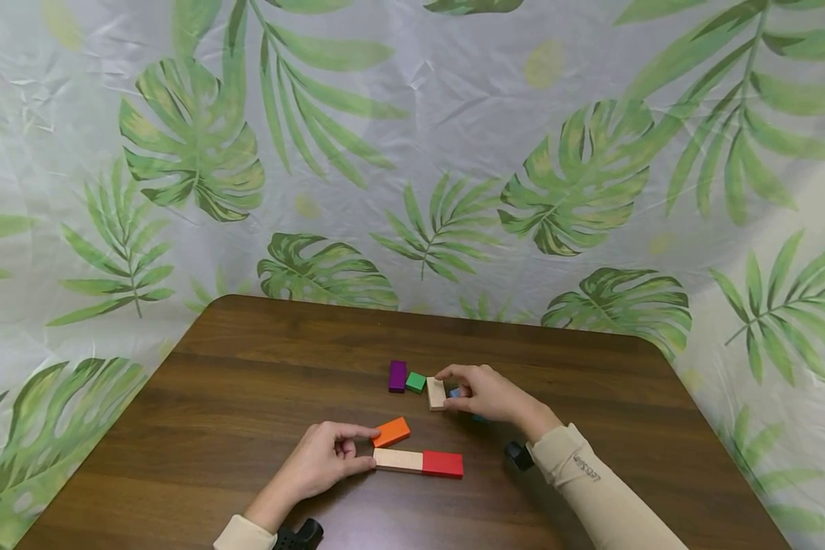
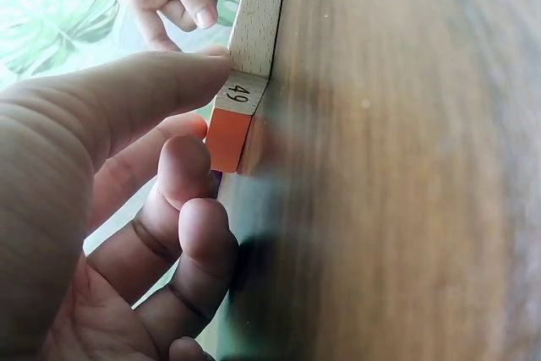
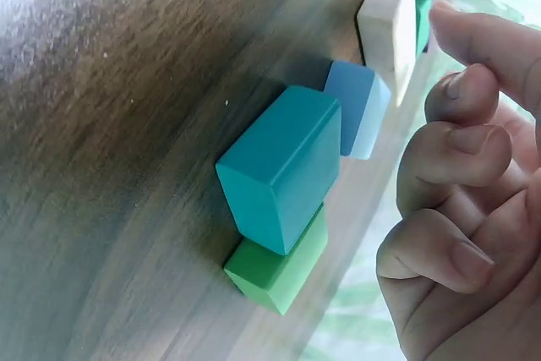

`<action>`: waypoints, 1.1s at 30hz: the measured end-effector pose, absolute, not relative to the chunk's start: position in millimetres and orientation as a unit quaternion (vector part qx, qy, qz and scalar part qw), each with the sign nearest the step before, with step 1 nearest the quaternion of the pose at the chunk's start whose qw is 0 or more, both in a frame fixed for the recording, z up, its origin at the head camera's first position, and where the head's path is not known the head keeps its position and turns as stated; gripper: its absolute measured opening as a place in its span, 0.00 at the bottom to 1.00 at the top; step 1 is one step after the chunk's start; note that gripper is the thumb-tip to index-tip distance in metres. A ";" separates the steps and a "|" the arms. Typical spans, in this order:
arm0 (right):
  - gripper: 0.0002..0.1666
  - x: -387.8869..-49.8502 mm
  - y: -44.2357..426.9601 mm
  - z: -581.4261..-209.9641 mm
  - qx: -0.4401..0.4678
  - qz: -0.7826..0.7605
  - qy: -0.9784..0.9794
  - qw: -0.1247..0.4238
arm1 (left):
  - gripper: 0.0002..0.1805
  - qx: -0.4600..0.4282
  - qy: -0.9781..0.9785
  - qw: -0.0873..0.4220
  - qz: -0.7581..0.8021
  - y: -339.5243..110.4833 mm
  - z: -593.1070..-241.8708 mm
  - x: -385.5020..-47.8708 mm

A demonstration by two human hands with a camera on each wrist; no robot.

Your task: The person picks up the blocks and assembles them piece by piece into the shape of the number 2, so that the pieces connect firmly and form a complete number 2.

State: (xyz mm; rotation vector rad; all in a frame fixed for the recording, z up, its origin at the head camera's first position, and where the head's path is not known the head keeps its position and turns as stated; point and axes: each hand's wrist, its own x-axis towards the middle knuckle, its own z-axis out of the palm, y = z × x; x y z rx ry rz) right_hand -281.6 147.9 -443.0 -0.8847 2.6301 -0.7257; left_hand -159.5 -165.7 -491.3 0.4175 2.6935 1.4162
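Observation:
In the head view my left hand (image 1: 326, 462) rests by two blocks, its index finger touching the left end of an orange block (image 1: 392, 432) and its thumb at the left end of a plain wooden block (image 1: 399, 459). The orange block shows the number 49 on one face in the left wrist view. A red block (image 1: 443, 464) adjoins the plain one. My right hand (image 1: 484, 393) has thumb and index finger apart at another plain block (image 1: 436, 393); the right wrist view shows a fingertip close above that block (image 3: 385, 23), and firm contact cannot be told.
Left of the right hand's block lie a green block (image 1: 415, 383) and a purple block (image 1: 397, 376). Blue (image 3: 355, 107), teal (image 3: 283, 158) and light green (image 3: 283, 268) blocks stand below the right hand. A leaf-patterned curtain (image 1: 454, 153) hangs behind the brown table (image 1: 247, 367).

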 end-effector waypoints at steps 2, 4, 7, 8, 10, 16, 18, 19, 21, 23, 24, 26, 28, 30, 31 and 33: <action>0.29 -283.3 148.5 -443.8 -0.308 -0.250 0.908 0.137 | 0.18 0.136 0.876 0.036 0.462 -165.4 -491.5 -159.4; 0.30 -285.1 149.2 -444.6 -0.307 -0.248 0.908 0.141 | 0.18 0.136 0.876 0.036 0.462 -165.3 -491.6 -159.4; 0.31 -287.5 149.9 -446.0 -0.307 -0.247 0.907 0.146 | 0.18 0.135 0.877 0.035 0.459 -165.4 -491.9 -159.2; 0.31 -288.2 150.1 -446.2 -0.305 -0.247 0.908 0.149 | 0.18 0.135 0.877 0.034 0.459 -165.4 -491.8 -159.0; 0.31 -289.2 150.5 -446.5 -0.305 -0.247 0.907 0.152 | 0.18 0.135 0.877 0.033 0.460 -165.3 -491.9 -159.0; 0.31 -291.6 151.6 -447.6 -0.306 -0.250 0.905 0.156 | 0.18 0.136 0.873 0.030 0.468 -165.3 -492.4 -159.1; 0.31 -292.3 151.6 -447.8 -0.306 -0.250 0.905 0.157 | 0.18 0.135 0.874 0.031 0.466 -165.6 -492.8 -159.1; 0.31 -292.6 151.5 -447.8 -0.305 -0.250 0.905 0.159 | 0.18 0.135 0.875 0.031 0.464 -165.8 -493.0 -159.1; 0.31 -293.1 151.3 -447.6 -0.305 -0.250 0.905 0.160 | 0.18 0.133 0.876 0.032 0.463 -165.9 -493.4 -159.3; 0.31 -293.7 151.0 -447.6 -0.306 -0.250 0.904 0.162 | 0.18 0.133 0.876 0.032 0.463 -165.8 -493.8 -159.5; 0.31 -293.9 150.9 -447.7 -0.306 -0.250 0.904 0.162 | 0.18 0.132 0.876 0.032 0.463 -165.7 -493.8 -159.6; 0.31 -294.5 150.9 -448.4 -0.307 -0.249 0.904 0.162 | 0.18 0.132 0.876 0.032 0.463 -165.6 -493.7 -159.8; 0.30 -294.9 150.8 -448.9 -0.308 -0.248 0.904 0.162 | 0.18 0.132 0.876 0.032 0.463 -165.5 -493.1 -159.8; 0.30 -295.1 150.7 -449.5 -0.308 -0.249 0.904 0.163 | 0.18 0.131 0.877 0.031 0.462 -165.4 -492.6 -159.7; 0.30 -295.4 150.5 -449.8 -0.308 -0.248 0.904 0.163 | 0.18 0.131 0.877 0.031 0.461 -165.4 -492.2 -159.7; 0.30 -295.6 150.1 -450.1 -0.307 -0.249 0.904 0.163 | 0.18 0.131 0.878 0.031 0.460 -165.3 -491.8 -159.7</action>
